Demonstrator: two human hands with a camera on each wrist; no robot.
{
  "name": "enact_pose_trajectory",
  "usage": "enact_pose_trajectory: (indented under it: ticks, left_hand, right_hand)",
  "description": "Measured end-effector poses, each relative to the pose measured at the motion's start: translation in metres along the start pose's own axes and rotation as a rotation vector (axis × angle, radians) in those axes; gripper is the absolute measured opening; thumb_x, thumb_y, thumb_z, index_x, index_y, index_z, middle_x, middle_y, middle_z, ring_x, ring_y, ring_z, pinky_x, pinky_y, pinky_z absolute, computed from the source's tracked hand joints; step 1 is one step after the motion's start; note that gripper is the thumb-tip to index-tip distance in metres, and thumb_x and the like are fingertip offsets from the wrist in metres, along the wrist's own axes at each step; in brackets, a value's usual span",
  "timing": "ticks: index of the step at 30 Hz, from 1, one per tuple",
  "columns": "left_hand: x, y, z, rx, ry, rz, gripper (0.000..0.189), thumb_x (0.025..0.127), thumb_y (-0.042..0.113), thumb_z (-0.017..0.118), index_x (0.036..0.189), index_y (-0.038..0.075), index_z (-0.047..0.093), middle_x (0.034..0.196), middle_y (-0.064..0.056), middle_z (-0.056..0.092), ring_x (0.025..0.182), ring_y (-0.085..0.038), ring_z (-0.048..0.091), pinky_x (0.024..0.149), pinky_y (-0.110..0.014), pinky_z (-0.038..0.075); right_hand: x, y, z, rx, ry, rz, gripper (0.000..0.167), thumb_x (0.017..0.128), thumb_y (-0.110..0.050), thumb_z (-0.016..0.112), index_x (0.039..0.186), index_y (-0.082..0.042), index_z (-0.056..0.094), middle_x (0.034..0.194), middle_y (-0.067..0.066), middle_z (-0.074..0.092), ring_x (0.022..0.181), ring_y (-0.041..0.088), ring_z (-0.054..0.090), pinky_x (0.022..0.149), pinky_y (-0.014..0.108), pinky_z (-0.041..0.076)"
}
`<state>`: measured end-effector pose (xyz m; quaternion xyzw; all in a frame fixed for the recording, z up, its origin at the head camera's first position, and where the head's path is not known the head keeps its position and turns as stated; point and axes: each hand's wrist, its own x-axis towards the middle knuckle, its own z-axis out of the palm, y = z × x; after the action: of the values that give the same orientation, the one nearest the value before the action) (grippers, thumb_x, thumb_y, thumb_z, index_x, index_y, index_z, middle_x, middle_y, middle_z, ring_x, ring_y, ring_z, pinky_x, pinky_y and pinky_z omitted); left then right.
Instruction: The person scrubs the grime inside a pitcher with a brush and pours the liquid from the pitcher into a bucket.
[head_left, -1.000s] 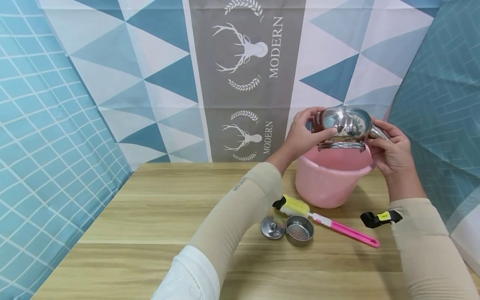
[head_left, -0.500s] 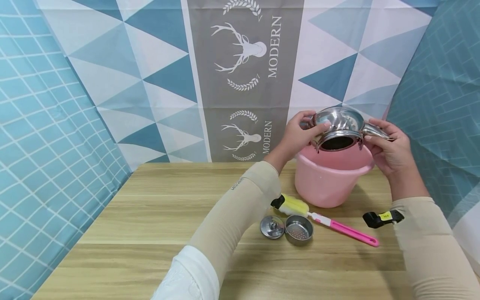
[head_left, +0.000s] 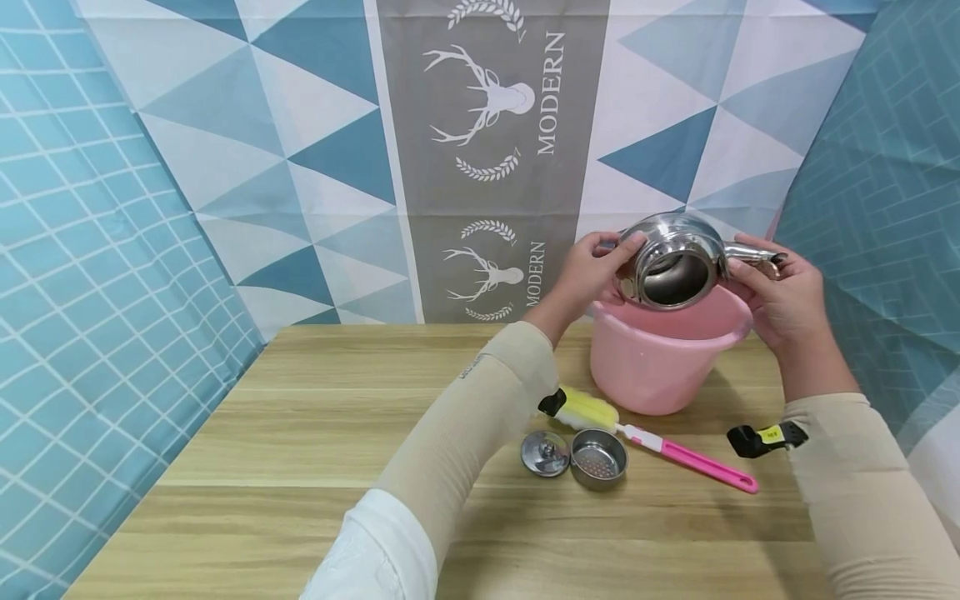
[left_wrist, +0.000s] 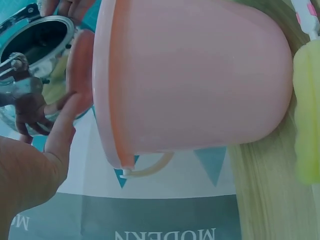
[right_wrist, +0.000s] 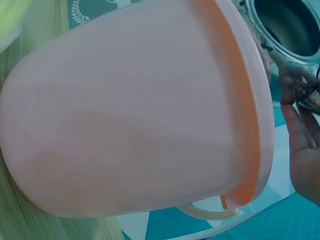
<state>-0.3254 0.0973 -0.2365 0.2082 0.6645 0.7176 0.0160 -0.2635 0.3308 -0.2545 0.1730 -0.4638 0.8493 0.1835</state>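
A shiny steel teapot [head_left: 660, 229] is held tilted above the pink bucket [head_left: 645, 367], its round mouth facing me. My left hand [head_left: 588, 271] grips its left side, thumb on the body. On the other side my right hand [head_left: 787, 300] holds the tapered spout. The teapot's open mouth also shows in the left wrist view, with the left hand [left_wrist: 35, 170] beside it. In the right wrist view the right hand [right_wrist: 305, 155] is partly cut off below the teapot rim [right_wrist: 280, 50]. A round steel lid [head_left: 545, 454] and a perforated strainer cup [head_left: 598, 460] lie on the table.
A sponge brush with a yellow head [head_left: 588, 409] and pink handle [head_left: 708, 467] lies in front of the bucket. The wooden table [head_left: 337, 450] meets a patterned cloth backdrop [head_left: 330, 167]. Tile-patterned sheets [head_left: 90, 250] hang at the sides.
The teapot has tipped in both hands, so its mouth has swung from facing down to facing me. The bucket, brush, lid and strainer cup stay where they were.
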Motion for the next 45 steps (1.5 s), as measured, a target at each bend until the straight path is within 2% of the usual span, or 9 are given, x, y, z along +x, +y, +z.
enact_pose_trajectory:
  ticks: [6,10,15,22,30,34,40,45]
  left_hand:
    - [-0.002,-0.004,-0.008,-0.065,-0.103,-0.082,0.051,0.095,0.037,0.064,0.136,0.008,0.055,0.104,-0.005,0.066,0.087,-0.018,0.067,0.065,-0.040,0.059]
    - [-0.006,-0.003,-0.011,-0.049,-0.128,-0.102,0.052,0.095,0.037,0.063,0.139,0.011,0.053,0.105,-0.003,0.066,0.089,-0.018,0.067,0.067,-0.037,0.059]
    - [-0.006,-0.002,-0.011,-0.052,-0.096,-0.132,0.052,0.094,0.042,0.063,0.135,0.011,0.056,0.102,-0.004,0.064,0.084,-0.020,0.067,0.065,-0.038,0.059]
    - [-0.009,0.002,-0.011,-0.063,-0.035,-0.153,0.051,0.093,0.042,0.065,0.131,0.009,0.059,0.095,-0.007,0.064,0.073,-0.022,0.066,0.061,-0.039,0.059]
    - [-0.014,0.005,-0.017,-0.081,0.030,-0.169,0.043,0.091,0.040,0.068,0.119,0.008,0.065,0.094,-0.007,0.063,0.073,-0.024,0.065,0.059,-0.042,0.059]
    - [-0.017,0.006,-0.022,-0.100,0.023,-0.181,0.041,0.091,0.040,0.068,0.113,0.006,0.065,0.092,-0.009,0.062,0.068,-0.024,0.064,0.059,-0.044,0.059]
    - [-0.024,0.004,-0.032,-0.145,0.016,-0.192,0.041,0.093,0.039,0.065,0.111,0.003,0.063,0.088,-0.009,0.060,0.065,-0.024,0.062,0.059,-0.046,0.059]
    - [-0.031,0.004,-0.040,-0.166,0.034,-0.210,0.042,0.093,0.041,0.065,0.108,0.002,0.064,0.085,-0.008,0.059,0.064,-0.024,0.061,0.059,-0.048,0.058]
  right_hand:
    - [0.000,-0.001,0.004,-0.122,0.054,-0.011,0.036,0.083,0.010,0.069,0.118,0.003,0.067,0.099,0.009,0.072,0.086,0.017,0.071,0.072,0.030,0.057]
    - [-0.001,-0.002,0.005,-0.153,0.059,0.002,0.035,0.082,0.008,0.070,0.117,0.001,0.068,0.100,0.007,0.073,0.087,0.016,0.071,0.070,0.030,0.058]
    - [-0.004,-0.002,0.007,-0.190,0.048,0.015,0.032,0.082,0.004,0.072,0.115,0.001,0.069,0.099,0.006,0.073,0.084,0.016,0.071,0.068,0.030,0.058]
    - [-0.007,0.000,0.010,-0.259,0.022,0.032,0.026,0.087,-0.010,0.072,0.111,-0.002,0.070,0.096,0.005,0.072,0.083,0.015,0.071,0.068,0.029,0.058]
    - [-0.010,0.001,0.016,-0.202,-0.025,0.054,0.027,0.091,-0.013,0.068,0.115,-0.001,0.068,0.093,0.009,0.073,0.082,0.018,0.072,0.068,0.031,0.058]
    - [-0.011,0.001,0.021,-0.171,-0.044,0.064,0.025,0.092,-0.011,0.067,0.114,0.001,0.068,0.093,0.010,0.073,0.081,0.020,0.072,0.067,0.032,0.059]
    - [-0.015,0.004,0.029,-0.222,-0.049,0.096,0.023,0.091,-0.011,0.068,0.112,-0.001,0.069,0.092,0.008,0.073,0.080,0.019,0.072,0.067,0.031,0.059]
    - [-0.017,0.007,0.035,-0.209,-0.060,0.126,0.017,0.092,-0.009,0.067,0.108,-0.003,0.070,0.092,0.007,0.072,0.079,0.018,0.071,0.067,0.031,0.059]
